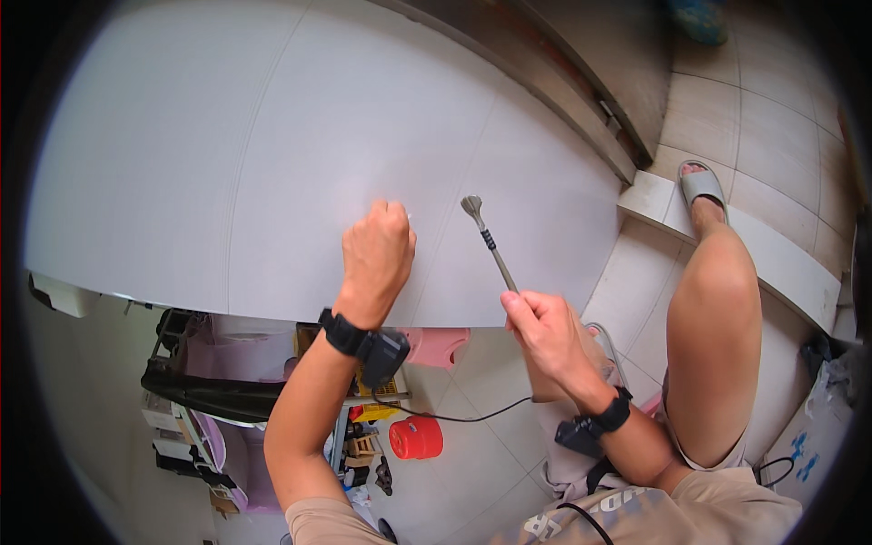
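My left hand (pixel 378 245) is closed in a fist, knuckles up, over the large white surface (pixel 182 173). A small pale tip peeks out beside its fingers; the rest of whatever it holds is hidden. In my right hand (pixel 552 336), near the front edge of that surface, is a thin metal rod (pixel 497 257) with a flared, claw-like head and a black ribbed sleeve below it. The rod slants up and to the left, its head raised apart from my left fist. My fingers wrap round its lower end.
Below the front edge are a red bucket (pixel 416 437), a pink stool (pixel 438 347) and a dark-framed rack with lilac panels (pixel 241 454). A dark metal door frame (pixel 545 77) runs along the far side. My bent leg (pixel 715 336) rests on a tiled step at right.
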The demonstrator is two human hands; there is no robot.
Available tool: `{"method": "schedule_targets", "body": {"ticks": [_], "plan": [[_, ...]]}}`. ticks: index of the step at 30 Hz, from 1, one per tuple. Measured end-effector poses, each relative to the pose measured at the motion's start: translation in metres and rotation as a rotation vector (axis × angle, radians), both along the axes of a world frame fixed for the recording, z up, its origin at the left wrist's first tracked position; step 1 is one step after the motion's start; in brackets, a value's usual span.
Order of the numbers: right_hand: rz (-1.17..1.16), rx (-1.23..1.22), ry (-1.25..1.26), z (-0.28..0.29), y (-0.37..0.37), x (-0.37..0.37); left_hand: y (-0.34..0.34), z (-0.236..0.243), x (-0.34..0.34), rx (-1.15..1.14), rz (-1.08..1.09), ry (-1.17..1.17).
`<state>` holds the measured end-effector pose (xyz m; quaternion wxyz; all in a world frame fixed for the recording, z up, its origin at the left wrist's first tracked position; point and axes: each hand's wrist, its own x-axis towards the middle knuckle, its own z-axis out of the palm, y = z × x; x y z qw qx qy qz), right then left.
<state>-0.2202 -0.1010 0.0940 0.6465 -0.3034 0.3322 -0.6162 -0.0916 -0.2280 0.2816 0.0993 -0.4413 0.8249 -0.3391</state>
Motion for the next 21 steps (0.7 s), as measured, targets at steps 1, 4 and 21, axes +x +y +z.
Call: {"method": "schedule_targets", "body": {"ticks": [1,4,21], "plan": [[0.055,-0.025,-0.058,0.012,0.006,-0.002,0.01,0.006,0.011,-0.014,0.011,-0.004],[0.155,-0.067,-0.112,0.028,0.015,-0.004,0.032,0.034,0.032,-0.052,0.068,0.106],[0.425,0.022,0.082,-0.006,0.008,0.065,0.112,-0.054,0.12,-0.35,0.097,0.652]]}}
